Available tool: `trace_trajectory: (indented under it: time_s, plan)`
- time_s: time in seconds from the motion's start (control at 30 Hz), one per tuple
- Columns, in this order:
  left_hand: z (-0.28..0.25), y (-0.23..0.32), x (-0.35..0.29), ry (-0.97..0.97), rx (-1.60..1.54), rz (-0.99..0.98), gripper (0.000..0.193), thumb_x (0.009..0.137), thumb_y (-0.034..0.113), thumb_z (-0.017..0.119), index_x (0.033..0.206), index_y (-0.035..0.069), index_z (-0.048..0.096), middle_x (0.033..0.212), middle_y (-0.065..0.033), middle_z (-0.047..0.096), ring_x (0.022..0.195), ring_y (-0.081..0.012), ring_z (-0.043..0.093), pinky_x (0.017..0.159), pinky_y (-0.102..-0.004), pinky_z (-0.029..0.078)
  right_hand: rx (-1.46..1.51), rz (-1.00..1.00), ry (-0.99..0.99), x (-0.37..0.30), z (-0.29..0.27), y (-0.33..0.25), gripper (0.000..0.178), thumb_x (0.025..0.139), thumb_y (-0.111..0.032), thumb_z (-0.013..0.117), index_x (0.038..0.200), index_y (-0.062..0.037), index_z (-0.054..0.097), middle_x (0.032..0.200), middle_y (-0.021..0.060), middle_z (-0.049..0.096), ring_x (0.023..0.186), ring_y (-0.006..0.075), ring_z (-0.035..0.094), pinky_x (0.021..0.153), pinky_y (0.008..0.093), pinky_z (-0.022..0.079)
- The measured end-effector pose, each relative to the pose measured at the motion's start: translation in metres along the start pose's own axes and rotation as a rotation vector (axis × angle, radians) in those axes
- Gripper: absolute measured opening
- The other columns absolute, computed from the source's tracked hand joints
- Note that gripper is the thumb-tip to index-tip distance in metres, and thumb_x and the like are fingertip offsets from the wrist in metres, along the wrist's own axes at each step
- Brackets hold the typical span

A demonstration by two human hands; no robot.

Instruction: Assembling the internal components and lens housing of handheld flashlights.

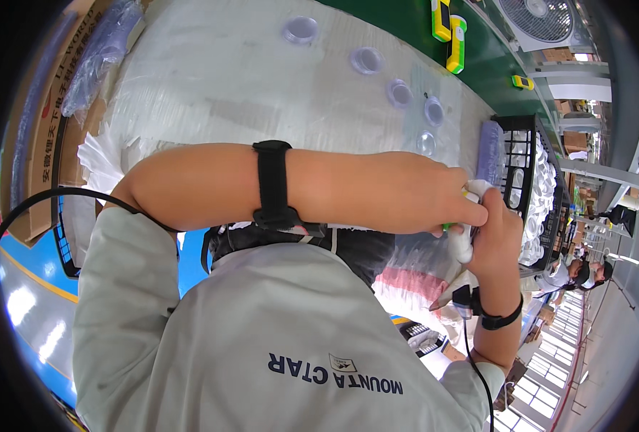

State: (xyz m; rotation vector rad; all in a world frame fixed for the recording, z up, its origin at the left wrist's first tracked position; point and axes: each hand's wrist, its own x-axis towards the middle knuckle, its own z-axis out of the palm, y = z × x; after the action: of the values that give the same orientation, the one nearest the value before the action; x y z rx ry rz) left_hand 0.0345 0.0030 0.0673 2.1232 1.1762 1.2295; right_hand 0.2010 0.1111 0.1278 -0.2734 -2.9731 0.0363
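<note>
Both my hands meet at the right side of the table, closed around a white rounded part point(463, 246). My left hand point(443, 193) reaches across from the left, its fingers pinching near the upper end of the part. My right hand point(497, 232) wraps it from the right. Small yellow and green bits show between the fingers; what they belong to is partly hidden. Just beyond the hands stands a stack of clear, purple-tinted round plastic pieces point(489, 153). Similar loose clear round pieces point(399, 93) lie scattered over the table.
A black crate point(519, 158) full of white parts point(542, 205) stands right of my hands. Yellow-green handheld devices point(456, 46) lie on the green surface point(395, 23) at the back. A cardboard box point(64, 122) with plastic wrap is on the left, and a fan point(537, 18) far right.
</note>
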Motion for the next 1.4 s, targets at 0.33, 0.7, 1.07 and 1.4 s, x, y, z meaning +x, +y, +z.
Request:
trace_trajectory:
  time_s: [0.33,0.7,1.07,1.4]
  plan:
    - [-0.004,0.004,0.007,0.136,-0.285,-0.051,0.075,0.064,0.025,0.078,0.127,0.009,0.041,0.105,-0.0153,0.059,0.082,-0.0339,0.061,0.073,-0.0380,0.049,0.217,-0.327,0.363,-0.009,-0.006,0.020,0.065,0.080,-0.061,0.053,0.098,0.0013,0.054,0.065,0.0106,0.052,0.047,0.0266,0.050,0.041,0.0341,0.038]
    - [0.008,0.015,0.010,-0.080,0.164,-0.391,0.047,0.073,0.021,0.070,0.110,0.004,0.047,0.085,-0.0146,0.063,0.075,-0.0328,0.063,0.063,-0.0383,0.049,0.536,0.171,0.261,-0.021,0.017,0.018,0.062,0.083,-0.058,0.050,0.100,0.0021,0.056,0.072,0.0131,0.059,0.062,0.0268,0.060,0.056,0.0319,0.046]
    - [-0.005,0.020,0.013,-0.280,-0.464,-0.624,0.048,0.075,0.021,0.068,0.114,0.004,0.047,0.082,-0.0123,0.063,0.070,-0.0264,0.064,0.063,-0.0363,0.050,1.264,0.016,0.512,0.005,0.030,-0.006,0.018,0.082,-0.018,0.063,0.089,-0.0007,0.064,0.083,0.0131,0.064,0.078,0.0277,0.062,0.069,0.0347,0.049]
    - [-0.002,0.024,0.019,0.080,0.749,-0.404,0.059,0.062,0.015,0.072,0.115,0.006,0.048,0.088,-0.0107,0.055,0.076,-0.0281,0.056,0.066,-0.0389,0.045,1.774,0.149,0.928,0.013,0.087,0.005,0.088,0.075,-0.045,0.064,0.141,-0.0108,0.016,0.126,0.0157,0.043,0.115,0.0328,0.047,0.099,0.0472,0.035]
